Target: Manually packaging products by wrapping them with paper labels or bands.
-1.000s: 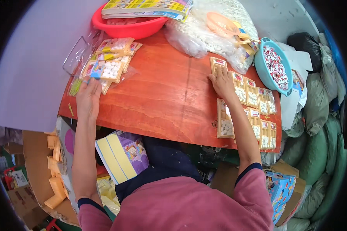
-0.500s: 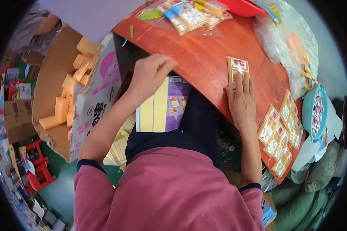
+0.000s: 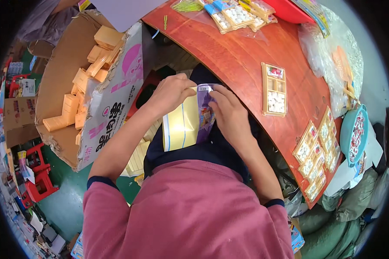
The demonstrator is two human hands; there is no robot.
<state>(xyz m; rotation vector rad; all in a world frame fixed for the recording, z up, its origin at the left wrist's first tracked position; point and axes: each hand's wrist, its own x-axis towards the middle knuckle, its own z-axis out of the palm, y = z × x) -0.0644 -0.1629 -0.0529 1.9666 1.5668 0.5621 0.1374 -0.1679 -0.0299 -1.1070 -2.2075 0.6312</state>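
On my lap lies a printed card (image 3: 180,125), or a stack of cards, yellow with a purple side and a glossy surface. My left hand (image 3: 173,93) is closed at its upper edge, over the yellow part. The fingers of my right hand (image 3: 230,113) are bent round the purple corner, gripping it. To the right on the red-brown table, a shallow tan tray (image 3: 274,90) sits apart from both hands. It has compartments, a small picture card at one end and white pieces in the lower part.
A large cardboard box (image 3: 58,86) with orange-tan trays (image 3: 80,82) stands at the left. Several filled trays (image 3: 311,157) lie at the table's right end, beside a blue basin (image 3: 354,136). More packs (image 3: 237,15) and a red container (image 3: 289,11) are at the back.
My right hand has left the tray on the table and come over to the purple side of the card. My left hand has lowered onto the card's top edge.
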